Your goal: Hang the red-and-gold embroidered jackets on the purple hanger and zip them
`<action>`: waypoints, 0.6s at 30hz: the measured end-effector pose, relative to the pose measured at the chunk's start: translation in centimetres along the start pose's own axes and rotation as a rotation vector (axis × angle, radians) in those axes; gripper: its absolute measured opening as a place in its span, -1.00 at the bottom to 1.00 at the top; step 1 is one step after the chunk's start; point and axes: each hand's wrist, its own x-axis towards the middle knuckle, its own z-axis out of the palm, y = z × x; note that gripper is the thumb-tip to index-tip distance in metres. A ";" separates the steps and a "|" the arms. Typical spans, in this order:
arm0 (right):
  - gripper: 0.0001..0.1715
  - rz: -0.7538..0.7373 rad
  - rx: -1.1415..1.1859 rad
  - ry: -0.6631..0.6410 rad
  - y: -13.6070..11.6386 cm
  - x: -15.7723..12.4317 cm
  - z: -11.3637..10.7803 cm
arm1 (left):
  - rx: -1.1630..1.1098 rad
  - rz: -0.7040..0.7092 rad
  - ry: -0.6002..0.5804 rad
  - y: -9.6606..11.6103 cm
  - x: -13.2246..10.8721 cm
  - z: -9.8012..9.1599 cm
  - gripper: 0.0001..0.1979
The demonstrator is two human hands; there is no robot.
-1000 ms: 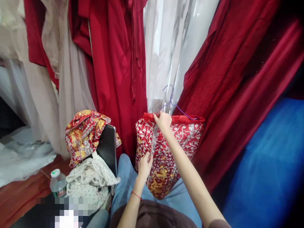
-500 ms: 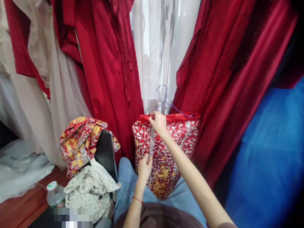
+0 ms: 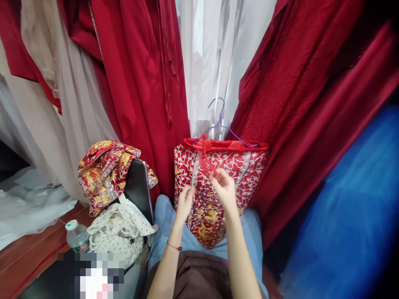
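A red skirt (image 3: 207, 207) with silver and gold embroidery hangs before my knees, its plain red band on a purple wire hanger (image 3: 221, 118). My right hand (image 3: 225, 189) is closed in a pinch on a red ribbon (image 3: 204, 160) that runs down from the band. To its left, my left hand (image 3: 185, 203) is closed too, its fingertips gripping the skirt near a silver trim strip. The hanger's hook stands up above the band. The ribbon's lower end is hidden by my right fingers.
Red gowns (image 3: 140, 83) hang on both sides, with white fabric (image 3: 202, 62) between them and a blue gown (image 3: 339, 199) at right. A black chair back (image 3: 137, 187) holds another embroidered garment (image 3: 106, 174). Dotted cloth (image 3: 115, 232) and a plastic bottle (image 3: 77, 236) are at left.
My right hand has left the skirt's top band and come down towards me, drawing a red ribbon with it. My left hand stays near the trim. The view has shifted slightly.
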 end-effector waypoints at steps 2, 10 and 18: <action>-0.83 0.065 0.062 -0.102 0.1 -1.6 -1.6 | -0.095 -0.038 -0.009 1.6 1.0 0.6 -0.54; -0.83 0.220 0.059 -0.286 -0.1 -4.1 -5.8 | -0.270 -0.201 -0.194 3.7 1.0 4.2 -0.48; -0.77 0.225 -0.040 -0.534 0.3 -4.2 -5.1 | -0.154 -0.120 -0.166 3.2 -0.6 4.1 -0.61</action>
